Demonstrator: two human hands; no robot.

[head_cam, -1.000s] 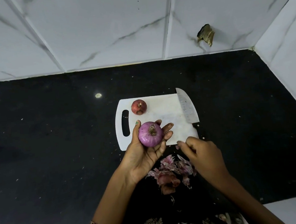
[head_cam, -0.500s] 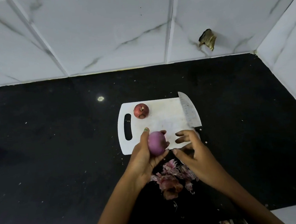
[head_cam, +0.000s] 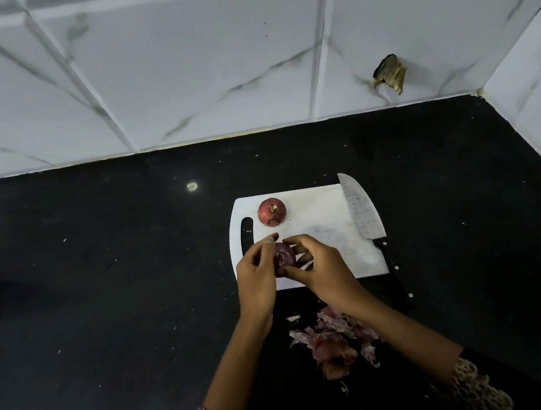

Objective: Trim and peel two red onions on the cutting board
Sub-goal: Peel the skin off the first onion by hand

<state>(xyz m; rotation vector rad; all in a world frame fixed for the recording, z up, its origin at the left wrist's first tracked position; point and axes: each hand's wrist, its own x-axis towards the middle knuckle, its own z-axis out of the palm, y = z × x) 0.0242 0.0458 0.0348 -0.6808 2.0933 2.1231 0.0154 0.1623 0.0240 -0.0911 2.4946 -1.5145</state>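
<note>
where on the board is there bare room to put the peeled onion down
Bare cutting board lies between the unpeeled onion and the knife, and along the near right corner beside the handle. The near left is crowded by both hands on the peeled onion.

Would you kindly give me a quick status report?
Both hands, left and right, grip peeled onion. Second onion unpeeled on board. Knife idle, nothing obstructing.

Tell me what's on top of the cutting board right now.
On the cutting board: an unpeeled onion and a knife blade. Left hand and right hand hold a peeled onion above, hiding the board beneath.
</note>
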